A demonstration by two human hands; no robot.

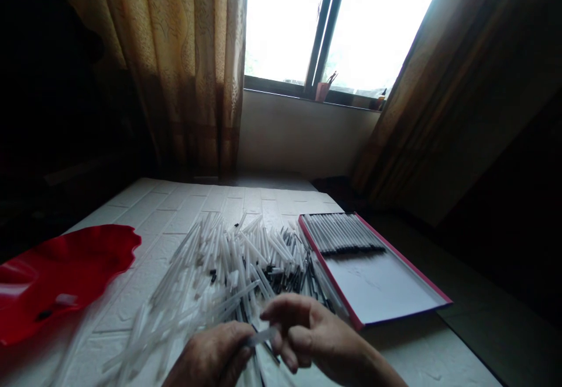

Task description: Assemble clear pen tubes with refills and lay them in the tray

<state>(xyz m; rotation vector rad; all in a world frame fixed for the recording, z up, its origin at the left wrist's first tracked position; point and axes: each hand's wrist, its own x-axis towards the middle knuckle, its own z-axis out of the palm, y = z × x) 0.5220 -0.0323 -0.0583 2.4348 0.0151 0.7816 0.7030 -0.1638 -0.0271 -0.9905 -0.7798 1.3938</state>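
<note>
My left hand (215, 352), at the bottom centre, pinches a short translucent plastic tube (262, 337) between thumb and fingers. The tube's free end points right and reaches the fingers of my right hand (314, 334). Those fingers are loosely curled and apart, close around that end; whether they touch it is hard to tell. Just beyond both hands lies a loose heap of translucent pen barrels (246, 246). Black pen parts (285, 278) are mixed in on the heap's right side.
A shallow pink-edged box (373, 287) stands on the right, with a row of pens (342, 232) at its far end. At left is a red wavy-rimmed dish (88, 252) holding small pieces. Beyond the white brick-patterned table (175, 199) are curtains and a window.
</note>
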